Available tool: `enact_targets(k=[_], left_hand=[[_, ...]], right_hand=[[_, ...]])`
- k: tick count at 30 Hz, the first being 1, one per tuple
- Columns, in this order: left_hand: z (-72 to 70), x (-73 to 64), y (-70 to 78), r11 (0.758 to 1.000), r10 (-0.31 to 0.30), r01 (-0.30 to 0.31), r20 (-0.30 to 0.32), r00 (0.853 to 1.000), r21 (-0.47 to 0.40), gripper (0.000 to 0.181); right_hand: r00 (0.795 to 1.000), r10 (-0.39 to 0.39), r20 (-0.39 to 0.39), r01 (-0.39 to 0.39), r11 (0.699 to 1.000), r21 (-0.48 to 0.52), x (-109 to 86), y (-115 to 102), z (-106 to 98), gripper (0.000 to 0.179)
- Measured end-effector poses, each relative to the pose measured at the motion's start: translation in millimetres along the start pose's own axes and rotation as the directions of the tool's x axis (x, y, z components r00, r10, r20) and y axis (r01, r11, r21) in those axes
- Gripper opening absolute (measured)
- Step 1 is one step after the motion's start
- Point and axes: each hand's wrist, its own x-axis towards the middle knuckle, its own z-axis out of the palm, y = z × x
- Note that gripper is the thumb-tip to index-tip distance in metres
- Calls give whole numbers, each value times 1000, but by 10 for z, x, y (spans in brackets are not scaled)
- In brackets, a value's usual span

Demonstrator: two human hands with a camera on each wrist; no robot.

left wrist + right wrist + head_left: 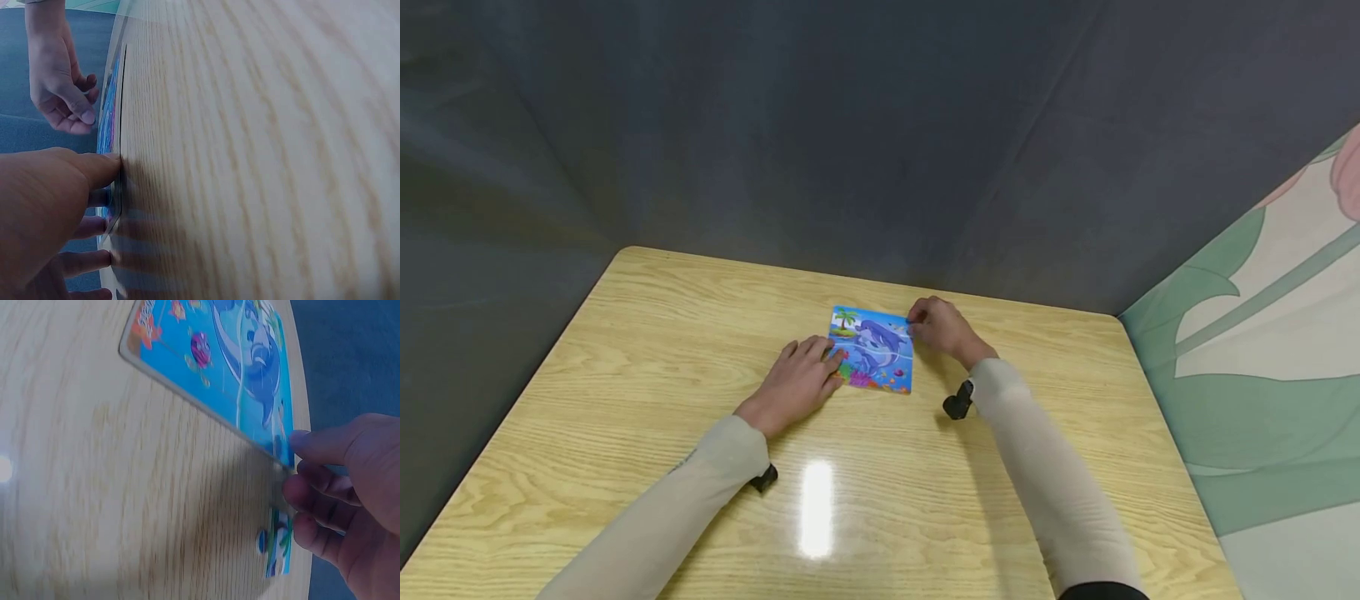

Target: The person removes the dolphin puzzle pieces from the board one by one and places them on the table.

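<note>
We note a wood-grain table (662, 375), glare on its near half. A picture board (883, 354) lies toward its far edge; near one corner, a small piece (279, 547), resting or held, we cannot tell.

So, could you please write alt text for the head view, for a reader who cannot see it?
A flat dolphin picture lies on a wooden table, a person's left hand resting on its left edge, the right hand curled at its upper right corner. Dark cloth hangs behind.
</note>
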Motion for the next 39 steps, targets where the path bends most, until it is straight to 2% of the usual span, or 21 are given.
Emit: enact_targets(k=[8, 19, 31, 39], left_hand=[[2, 1, -1, 1000, -2, 2, 2, 1000, 1, 49], [20, 0, -20, 1000, 3, -3, 1, 1000, 9, 49], [30, 13, -28, 1000, 5, -5, -6, 1000, 17, 49], [39, 10, -28, 1000, 10, -9, -13, 1000, 18, 49]], right_hand=[[1000, -12, 28, 13, 1000, -28, 60, -136, 105, 14], [995, -27, 100, 35, 997, -75, 147, -298, 194, 27], [980, 39, 194, -9, 988, -156, 178, -522, 210, 43], [982, 42, 186, -5, 981, -195, 178, -546, 229, 39]])
